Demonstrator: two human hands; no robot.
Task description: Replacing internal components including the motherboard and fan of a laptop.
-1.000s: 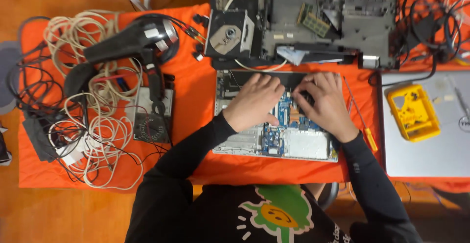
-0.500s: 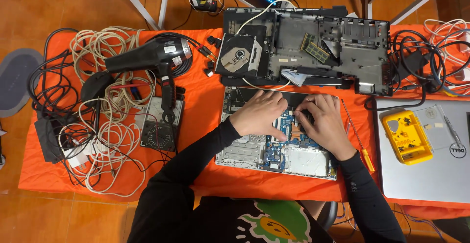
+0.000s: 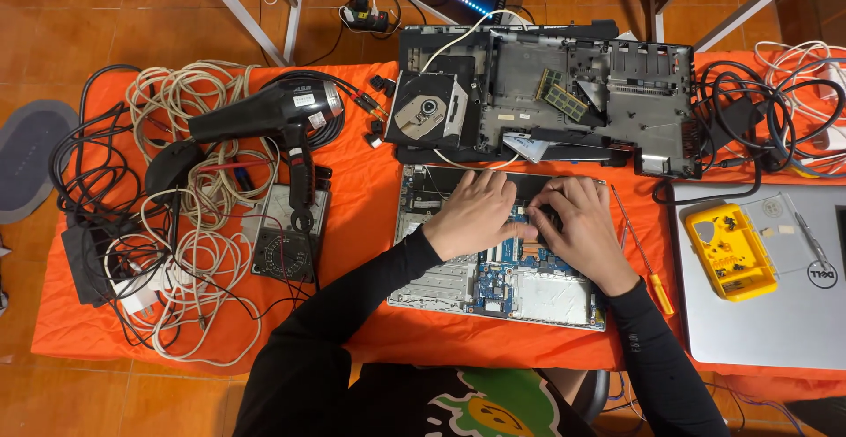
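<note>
An orange cloth [image 3: 370,225] covers the worktable, which stands on a floor of reddish-brown tiles. Nearest the person, in the middle of the cloth, lies an opened laptop base [image 3: 498,248] with its blue circuit board bared. Both hands rest on this base: the left hand [image 3: 471,214] lies palm down over its upper middle with the fingers loosely bent and close together, and the right hand [image 3: 577,225] sits just beside it, fingers curled down onto the board; whether either hand pinches anything cannot be told. Just right of the base lies a thin screwdriver [image 3: 641,248] with an orange and yellow handle, and further right a closed silver laptop [image 3: 775,287] carries a yellow parts tray [image 3: 731,250]. Left of the base lies an analogue multimeter [image 3: 286,234], with a black hair dryer [image 3: 264,115] above it and a tangle of pale and black cables [image 3: 176,243] beyond. Behind the base, touching its far edge, sits a stripped black laptop chassis [image 3: 599,107] with an optical drive [image 3: 427,111] at its left end.
</note>
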